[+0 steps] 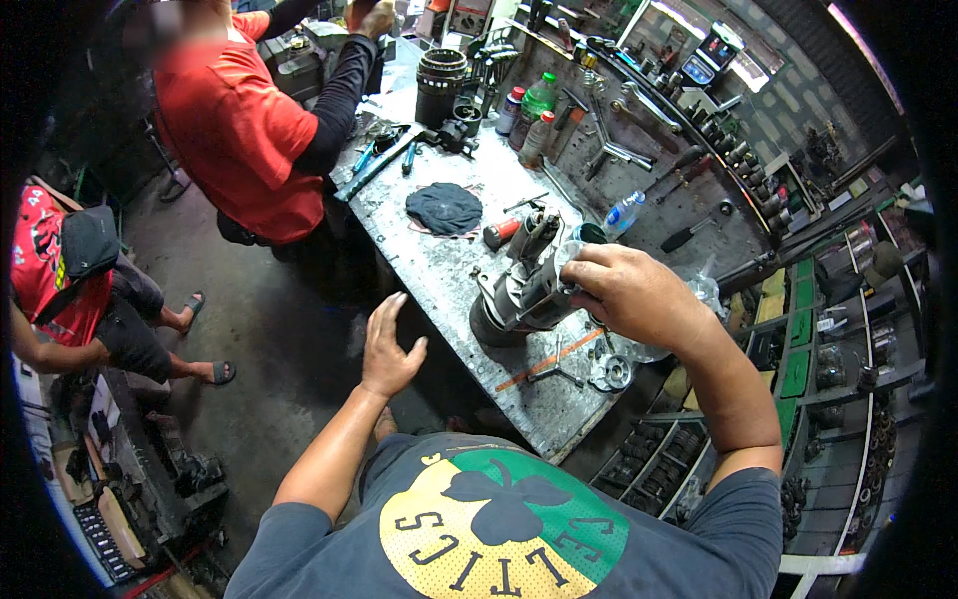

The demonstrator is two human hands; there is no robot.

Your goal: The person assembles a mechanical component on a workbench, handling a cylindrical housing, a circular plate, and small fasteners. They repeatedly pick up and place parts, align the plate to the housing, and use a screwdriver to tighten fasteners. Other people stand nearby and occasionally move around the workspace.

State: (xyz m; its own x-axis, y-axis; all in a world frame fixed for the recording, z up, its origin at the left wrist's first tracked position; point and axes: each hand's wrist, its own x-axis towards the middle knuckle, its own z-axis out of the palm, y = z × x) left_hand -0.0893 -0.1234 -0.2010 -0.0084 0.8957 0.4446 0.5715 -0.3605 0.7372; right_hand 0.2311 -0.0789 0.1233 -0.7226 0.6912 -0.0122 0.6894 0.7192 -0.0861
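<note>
A starter motor (524, 290), grey metal with a dark cylindrical body, stands tilted on the metal-topped workbench (399, 190). My right hand (634, 295) is closed round its upper end, fingers curled, the fingertips partly hidden. Off the bench's near left edge, my left hand (389, 349) hangs in the air with fingers apart, holding nothing. Close to the motor lie a three-armed wrench (557, 371), a round metal end piece (611, 372) and a small red cylinder (501, 233).
A dark cloth (444, 208) and several bottles (539, 95) are farther along the bench. Wrenches (649, 108) and sockets line the sloping board. A person in red (235, 130) works at the far left; another (80, 270) sits left. Shelving (798, 329) stands right.
</note>
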